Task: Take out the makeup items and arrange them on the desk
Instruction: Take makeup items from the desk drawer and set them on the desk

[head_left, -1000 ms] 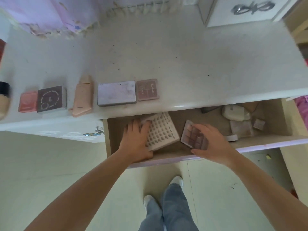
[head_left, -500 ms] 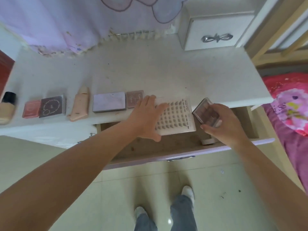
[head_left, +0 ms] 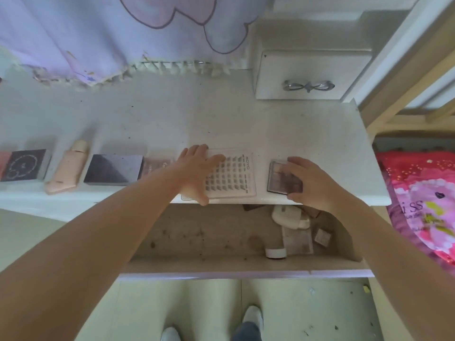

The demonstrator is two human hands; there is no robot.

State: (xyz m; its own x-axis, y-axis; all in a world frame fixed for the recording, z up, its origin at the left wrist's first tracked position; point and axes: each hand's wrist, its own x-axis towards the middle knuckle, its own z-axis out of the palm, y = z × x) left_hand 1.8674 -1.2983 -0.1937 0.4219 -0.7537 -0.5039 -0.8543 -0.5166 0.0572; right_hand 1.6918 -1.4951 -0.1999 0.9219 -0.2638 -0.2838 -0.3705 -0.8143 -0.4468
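Observation:
My left hand [head_left: 197, 172] grips the left side of a clear lash tray [head_left: 231, 177] that lies flat on the white desk [head_left: 221, 119] near its front edge. My right hand [head_left: 310, 183] holds a small eyeshadow palette [head_left: 280, 177], which rests on the desk to the right of the tray. To the left stand a row of items: a small pink-brown palette [head_left: 156, 166], a grey-purple palette [head_left: 114, 169], a peach tube [head_left: 67, 168] and a dark square compact [head_left: 23, 164]. Below, the open drawer [head_left: 221, 269] still holds a white case [head_left: 289, 216], a white jar [head_left: 275, 253] and small packets [head_left: 296, 239].
A small white drawer box with a bow handle [head_left: 307, 86] stands at the desk's back right. A lilac curtain [head_left: 98, 33] hangs over the back left. A pink bedspread [head_left: 418, 200] lies to the right. My feet show on the tiled floor below.
Both hands lifted the lash tray and the eyeshadow palette out of the drawer and set them down on the desk, to the right of the row.

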